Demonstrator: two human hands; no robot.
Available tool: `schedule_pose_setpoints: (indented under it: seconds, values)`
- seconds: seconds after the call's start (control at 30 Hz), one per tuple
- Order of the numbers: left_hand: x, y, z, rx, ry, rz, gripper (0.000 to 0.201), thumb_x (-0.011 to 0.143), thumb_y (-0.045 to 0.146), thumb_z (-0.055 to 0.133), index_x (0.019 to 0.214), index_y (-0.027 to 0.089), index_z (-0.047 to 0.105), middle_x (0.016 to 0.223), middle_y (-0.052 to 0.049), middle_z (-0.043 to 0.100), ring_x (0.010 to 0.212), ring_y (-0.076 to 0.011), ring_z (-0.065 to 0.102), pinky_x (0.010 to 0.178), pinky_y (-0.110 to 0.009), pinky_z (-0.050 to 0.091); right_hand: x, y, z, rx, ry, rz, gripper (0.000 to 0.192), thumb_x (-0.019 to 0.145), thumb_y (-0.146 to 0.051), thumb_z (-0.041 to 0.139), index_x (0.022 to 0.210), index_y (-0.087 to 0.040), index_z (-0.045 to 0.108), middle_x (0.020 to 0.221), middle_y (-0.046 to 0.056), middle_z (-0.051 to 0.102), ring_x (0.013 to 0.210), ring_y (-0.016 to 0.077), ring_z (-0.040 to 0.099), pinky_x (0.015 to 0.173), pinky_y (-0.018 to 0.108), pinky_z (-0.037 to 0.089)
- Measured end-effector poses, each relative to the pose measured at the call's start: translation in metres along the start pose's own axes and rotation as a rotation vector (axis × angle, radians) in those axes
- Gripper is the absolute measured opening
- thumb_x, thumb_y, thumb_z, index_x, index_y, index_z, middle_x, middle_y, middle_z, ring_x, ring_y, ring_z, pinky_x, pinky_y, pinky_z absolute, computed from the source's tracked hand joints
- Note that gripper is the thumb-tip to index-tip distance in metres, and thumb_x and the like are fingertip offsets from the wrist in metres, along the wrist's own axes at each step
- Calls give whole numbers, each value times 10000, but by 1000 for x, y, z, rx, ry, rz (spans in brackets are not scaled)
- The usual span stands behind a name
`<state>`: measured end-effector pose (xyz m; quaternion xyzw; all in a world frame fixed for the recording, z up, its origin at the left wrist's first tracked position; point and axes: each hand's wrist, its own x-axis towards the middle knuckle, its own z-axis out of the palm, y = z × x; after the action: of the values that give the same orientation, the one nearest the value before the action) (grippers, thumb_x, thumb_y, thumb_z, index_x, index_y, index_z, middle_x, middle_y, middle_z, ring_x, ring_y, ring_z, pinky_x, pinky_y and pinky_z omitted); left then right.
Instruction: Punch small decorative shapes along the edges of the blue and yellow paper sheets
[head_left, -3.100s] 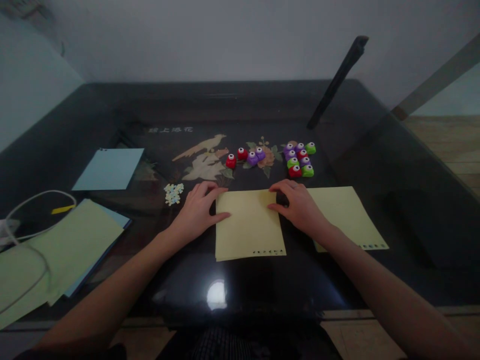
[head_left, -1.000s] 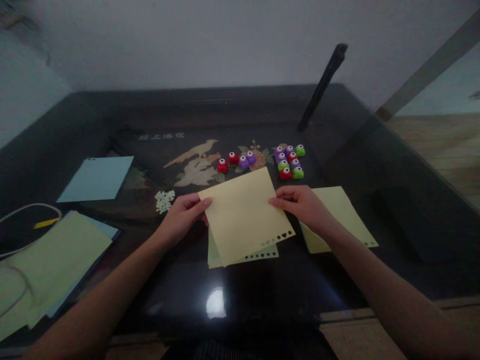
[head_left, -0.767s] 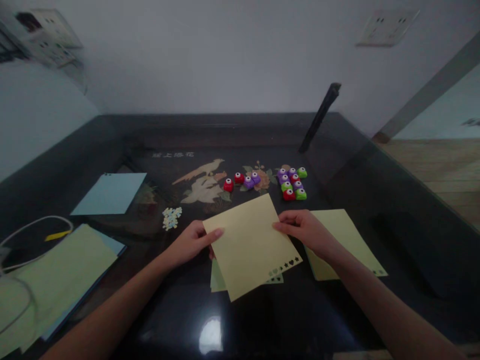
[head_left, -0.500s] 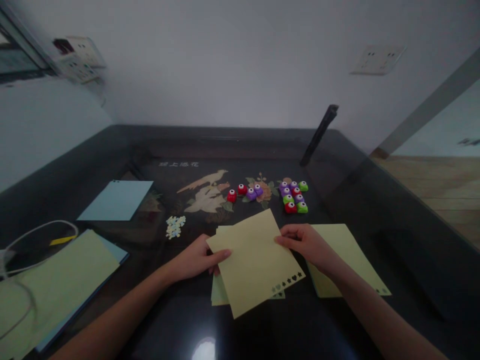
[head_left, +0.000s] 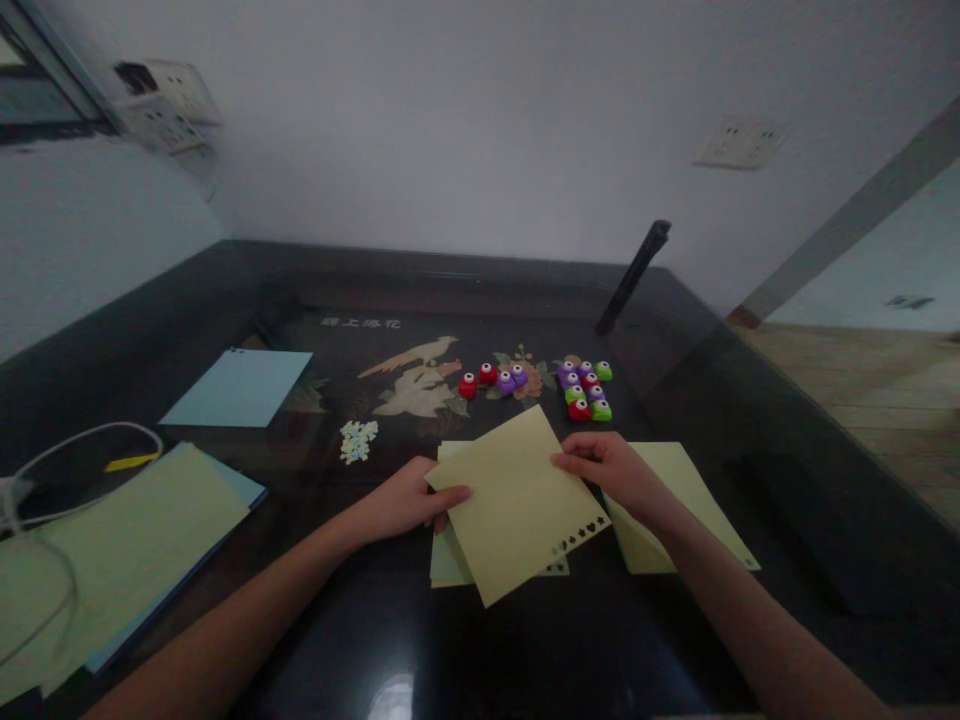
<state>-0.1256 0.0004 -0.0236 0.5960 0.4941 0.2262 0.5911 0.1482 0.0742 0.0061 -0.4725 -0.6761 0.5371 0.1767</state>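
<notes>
Between my two hands is a yellow sheet of paper (head_left: 517, 490), tilted, with star and heart shapes punched along its lower right edge. My left hand (head_left: 409, 500) pinches its left side, thumb on top. My right hand (head_left: 611, 470) grips its upper right edge between thumb and fingers. Beneath it, partly hidden, lie other yellow sheets (head_left: 444, 572) on the dark table. Under my right wrist rests another yellow stack (head_left: 694, 500) with a small punched mark at its lower right corner. Beyond the paper sit several red, purple and green craft punches (head_left: 589, 390) with eye-like tops.
At left lie a blue sheet (head_left: 240, 388), a larger yellow and blue paper pile (head_left: 142, 550) and a white cable (head_left: 82, 430) over it. Small paper cut-outs (head_left: 358, 441) are heaped near my left hand. A black post (head_left: 634, 278) rises at the table's back right.
The view has shifted slightly. Both hands still hold the same yellow sheet at nearly the same angle; nothing has been let go or picked up.
</notes>
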Motion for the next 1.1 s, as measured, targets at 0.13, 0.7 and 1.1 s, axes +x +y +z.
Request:
schedule_pose_setpoints:
  seconds: [0.13, 0.7, 1.1]
  values:
    - [2, -1, -1, -20, 47, -10, 397, 820, 501, 571, 631, 152, 581, 488, 22, 552, 408, -85, 453, 422, -208, 356, 5, -3, -5, -62, 18, -82, 280, 797, -424, 593, 730, -159, 655, 677, 21, 603, 614, 139, 517, 582, 281, 391]
    - [4, 0, -4, -10, 110, 60, 377, 852, 420, 554, 594, 145, 559, 458, 14, 549, 406, -79, 459, 432, -193, 353, 82, -33, -15, -329, 168, -237, 160, 841, -196, 558, 730, -145, 661, 648, 18, 643, 504, 90, 515, 538, 246, 407]
    - [5, 0, -1, 30, 88, 56, 370, 856, 397, 544, 585, 146, 568, 453, 13, 544, 400, -77, 443, 435, -196, 355, 136, -53, 9, -748, 272, -283, 133, 809, -202, 651, 906, -157, 730, 929, 99, 706, 866, 210, 637, 782, 316, 461]
